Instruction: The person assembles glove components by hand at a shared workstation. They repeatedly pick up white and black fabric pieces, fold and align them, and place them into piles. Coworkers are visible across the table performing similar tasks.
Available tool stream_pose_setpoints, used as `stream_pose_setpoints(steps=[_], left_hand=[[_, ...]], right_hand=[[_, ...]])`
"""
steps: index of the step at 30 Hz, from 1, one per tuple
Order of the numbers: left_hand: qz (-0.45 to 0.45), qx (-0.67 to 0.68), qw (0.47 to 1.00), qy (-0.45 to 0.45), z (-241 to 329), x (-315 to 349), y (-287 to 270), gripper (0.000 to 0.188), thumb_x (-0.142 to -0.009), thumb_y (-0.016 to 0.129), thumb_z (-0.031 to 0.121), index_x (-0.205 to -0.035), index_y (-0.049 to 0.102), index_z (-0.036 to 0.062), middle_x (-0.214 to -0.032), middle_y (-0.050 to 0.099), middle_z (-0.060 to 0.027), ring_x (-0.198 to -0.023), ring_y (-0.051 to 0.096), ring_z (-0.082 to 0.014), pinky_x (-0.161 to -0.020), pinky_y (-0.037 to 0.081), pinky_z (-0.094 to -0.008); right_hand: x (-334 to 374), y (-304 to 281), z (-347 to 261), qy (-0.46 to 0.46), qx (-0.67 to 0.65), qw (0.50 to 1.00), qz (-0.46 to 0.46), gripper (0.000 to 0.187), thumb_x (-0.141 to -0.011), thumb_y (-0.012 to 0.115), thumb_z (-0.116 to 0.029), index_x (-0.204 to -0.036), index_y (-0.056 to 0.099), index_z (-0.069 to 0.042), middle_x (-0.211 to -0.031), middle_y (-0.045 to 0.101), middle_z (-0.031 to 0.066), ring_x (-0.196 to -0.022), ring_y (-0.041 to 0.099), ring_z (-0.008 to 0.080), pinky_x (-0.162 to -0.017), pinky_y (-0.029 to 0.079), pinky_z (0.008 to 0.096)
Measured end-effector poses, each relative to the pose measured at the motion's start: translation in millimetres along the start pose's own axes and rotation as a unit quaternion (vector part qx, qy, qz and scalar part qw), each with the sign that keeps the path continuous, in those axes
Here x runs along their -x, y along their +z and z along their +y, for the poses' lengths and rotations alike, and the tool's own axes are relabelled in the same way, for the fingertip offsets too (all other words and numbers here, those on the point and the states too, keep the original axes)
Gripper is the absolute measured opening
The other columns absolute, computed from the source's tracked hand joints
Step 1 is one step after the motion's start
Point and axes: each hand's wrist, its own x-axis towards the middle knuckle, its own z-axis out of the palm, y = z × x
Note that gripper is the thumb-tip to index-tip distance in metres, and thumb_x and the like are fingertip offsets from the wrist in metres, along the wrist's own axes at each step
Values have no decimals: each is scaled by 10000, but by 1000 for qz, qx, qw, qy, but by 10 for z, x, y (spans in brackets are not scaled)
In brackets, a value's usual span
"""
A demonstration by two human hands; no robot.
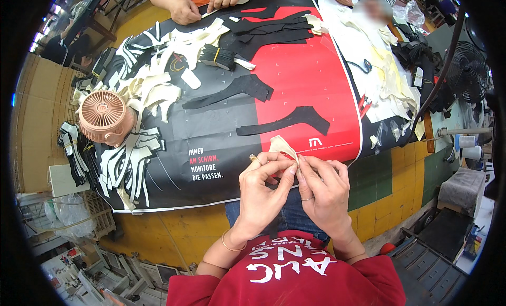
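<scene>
Cream piece [283, 146], apparently soft fabric, narrows into pinching hands [262, 188].

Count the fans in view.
2 clearly visible: the pink fan at the left end of the table, and the black fan at far right. Others may be hidden.

Printed lettering [204, 169] stands on the black-and-red sheet [316, 76] and red shirt [353, 285].

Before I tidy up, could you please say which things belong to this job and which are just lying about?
Likely the job's:
held cream piece
loose cream pieces
black pieces
striped pieces

Likely just lying about:
pink fan
clear plastic bag
</scene>
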Motion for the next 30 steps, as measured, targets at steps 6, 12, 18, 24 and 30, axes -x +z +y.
stream_pose_setpoints(steps=[6,12,18,24,30], left_hand=[[2,-11,1000,5,-8,-5,-3,103,-846,739,55,-932,742,-1,-923,684,-76,-691,635,-129,-593,483,-256],[-16,-19,999,31,-36,-25,-21,100,-838,731,39,-926,728,-8,-929,676,-73,-676,623,-127,-592,484,-262],[-43,25,998,36,-85,23,-64,84,-835,720,15,-910,713,-22,-931,668,-69,-742,614,-111,-649,488,-256],[-52,290,955,-36,-343,49,-554,85,-863,643,33,-890,680,-38,-1013,639,-119,-874,592,-157,-787,482,-307],[5,398,917,3,-492,76,-1111,186,-845,668,171,-825,658,-13,-955,612,-130,-851,579,-233,-785,456,-360]], right_hand=[[6,14,1,1,-8,1000,1,254,-899,671,-131,-1122,711,-15,-1049,689,79,-862,656,214,-864,441,393],[-28,5,89,29,-99,995,-2,153,-885,691,-99,-1011,725,-20,-959,711,92,-837,657,234,-818,442,378],[-75,-5,119,58,-133,989,10,88,-886,664,-94,-927,687,-19,-896,700,93,-795,649,245,-801,446,381],[-189,-206,645,231,-236,938,103,168,-968,560,-114,-970,646,30,-798,662,87,-721,605,134,-674,459,302],[-535,-490,1890,296,0,929,223,327,-1001,521,-216,-1055,668,71,-813,710,161,-749,676,231,-719,508,349]])
